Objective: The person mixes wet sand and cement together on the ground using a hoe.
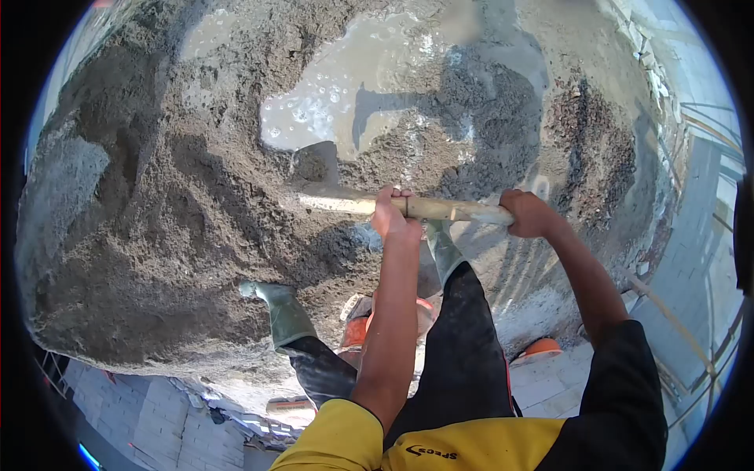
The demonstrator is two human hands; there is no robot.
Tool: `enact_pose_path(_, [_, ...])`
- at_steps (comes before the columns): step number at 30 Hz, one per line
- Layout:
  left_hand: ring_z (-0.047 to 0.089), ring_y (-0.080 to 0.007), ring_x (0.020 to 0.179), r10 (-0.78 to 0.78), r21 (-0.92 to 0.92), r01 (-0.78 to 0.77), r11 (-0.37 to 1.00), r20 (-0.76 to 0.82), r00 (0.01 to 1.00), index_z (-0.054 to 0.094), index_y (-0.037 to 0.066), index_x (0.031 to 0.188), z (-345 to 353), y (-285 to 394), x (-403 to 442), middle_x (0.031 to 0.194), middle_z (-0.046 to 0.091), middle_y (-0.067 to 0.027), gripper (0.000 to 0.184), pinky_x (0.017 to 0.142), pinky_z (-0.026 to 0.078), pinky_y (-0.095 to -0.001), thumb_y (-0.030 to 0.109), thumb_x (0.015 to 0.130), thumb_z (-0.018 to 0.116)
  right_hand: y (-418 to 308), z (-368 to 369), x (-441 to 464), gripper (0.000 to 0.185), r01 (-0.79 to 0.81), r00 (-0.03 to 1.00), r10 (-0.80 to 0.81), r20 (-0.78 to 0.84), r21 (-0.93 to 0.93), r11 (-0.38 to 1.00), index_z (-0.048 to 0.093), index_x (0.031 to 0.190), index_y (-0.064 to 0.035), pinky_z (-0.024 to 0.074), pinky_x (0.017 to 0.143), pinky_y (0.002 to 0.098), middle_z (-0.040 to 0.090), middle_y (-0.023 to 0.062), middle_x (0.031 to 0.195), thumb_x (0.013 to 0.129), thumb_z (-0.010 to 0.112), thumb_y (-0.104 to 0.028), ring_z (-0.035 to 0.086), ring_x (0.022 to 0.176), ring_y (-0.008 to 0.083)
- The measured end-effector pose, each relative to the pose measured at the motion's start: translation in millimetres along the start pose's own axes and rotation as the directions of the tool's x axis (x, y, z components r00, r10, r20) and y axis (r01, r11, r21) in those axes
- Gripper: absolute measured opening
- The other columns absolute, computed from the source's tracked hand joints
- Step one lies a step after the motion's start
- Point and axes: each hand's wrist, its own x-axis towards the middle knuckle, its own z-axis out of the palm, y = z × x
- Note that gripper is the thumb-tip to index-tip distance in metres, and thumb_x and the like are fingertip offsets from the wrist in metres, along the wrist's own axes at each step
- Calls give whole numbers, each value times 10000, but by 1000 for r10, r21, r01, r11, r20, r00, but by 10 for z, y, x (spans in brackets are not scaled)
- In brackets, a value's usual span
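Note:
A hoe with a pale wooden handle lies almost level across the view in front of me. Around the middle of the handle my left hand is closed. My right hand grips the handle's right end. The hoe's grey metal blade is at the left end, at the lower edge of a pool of cloudy water. Wet sandy mix surrounds the blade and pool. How deep the blade sits in the mix I cannot tell.
My green rubber boots stand in the mix. A large sandy heap rises at left, dark gravel lies at right. Behind my legs are orange containers and another orange item. Poles stand beyond the right edge.

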Motion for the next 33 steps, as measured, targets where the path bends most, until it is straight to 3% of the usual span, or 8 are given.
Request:
enact_pose_path(3, [523, -171, 632, 253, 211, -239, 948, -41, 967, 500, 73, 813, -845, 1415, 48, 721, 493, -31, 130, 592, 501, -348, 76, 898, 598, -1504, 1109, 378, 581, 67, 989, -118, 91, 433, 899, 488, 1293, -37, 509, 785, 497, 671, 237, 973, 783, 702, -213, 646, 946, 417])
enact_pose_path(9, [601, -158, 619, 647, 674, -479, 562, 2, 763, 529, 20, 1026, -1490, 4139, 157, 829, 620, -97, 182, 521, 502, -317, 85, 907, 650, -4392, 2021, 1736, 417, 236, 962, -265, -62, 674, 700, 513, 1104, 6, 510, 712, 502, 655, 273, 824, 781, 695, -184, 653, 823, 465])
enact_pose_path(11, [634, -177, 659, 839, 682, -646, 343, 87, 537, 430, -18, 1244, -1582, 4499, 429, 862, 640, -125, 438, 545, 525, -315, 122, 895, 656, -5096, 1954, 2165, 395, 196, 970, -237, -57, 762, 617, 536, 1083, 29, 515, 673, 487, 663, 257, 803, 769, 695, -150, 668, 760, 433])
enact_pose_path(14, [683, -318, 779, 906, 958, -276, -81, 185, 379, 296, -53, 1387, -2063, 4679, 1143, 997, 636, -240, 672, 731, 570, -418, 283, 886, 592, -5422, 2212, 2482, 370, 2, 978, -169, 118, 814, 582, 553, 1066, 55, 508, 563, 445, 663, 223, 756, 766, 688, -114, 670, 628, 343])
enact_pose_path(18, [603, -483, 1088, 582, 967, -47, 250, -112, 806, 339, -17, 1333, -2955, 3499, 1779, 1158, 597, -349, 581, 948, 475, -494, 284, 896, 576, -4915, 2552, 1853, 304, -455, 869, 65, 490, 741, 494, 573, 1024, 77, 432, 399, 352, 603, 124, 635, 776, 668, -71, 583, 457, 187])
enact_pose_path(22, [595, -468, 1118, 453, 945, 18, 326, -173, 875, 383, -48, 1249, -3202, 2690, 1814, 1167, 597, -345, 517, 964, 465, -495, 261, 883, 579, -4484, 2671, 1349, 209, -638, 761, 158, 630, 681, 360, 576, 955, 70, 360, 362, 343, 561, 78, 585, 805, 638, -61, 519, 429, 148])
enact_pose_path(26, [623, -256, 527, 257, 870, -9, 493, -136, 957, 556, -20, 883, -2898, 2508, 1767, 616, 604, -130, 270, 550, 528, -412, 249, 876, 587, -4217, 2222, 1298, 147, -662, 740, 86, 667, 700, 268, 542, 679, 21, 309, 357, 313, 468, 56, 512, 779, 628, -43, 456, 397, 142])
enact_pose_path(33, [547, -179, 585, -254, 107, 249, 963, 35, 967, 465, 132, 817, -1668, 1555, 875, 662, 535, -32, 277, 536, 496, -350, 312, 944, 633, -2810, 571, 507, 332, -622, 735, 91, 672, 613, 487, 570, 1057, 38, 411, 428, 332, 564, 51, 663, 766, 656, -97, 539, 484, 149])
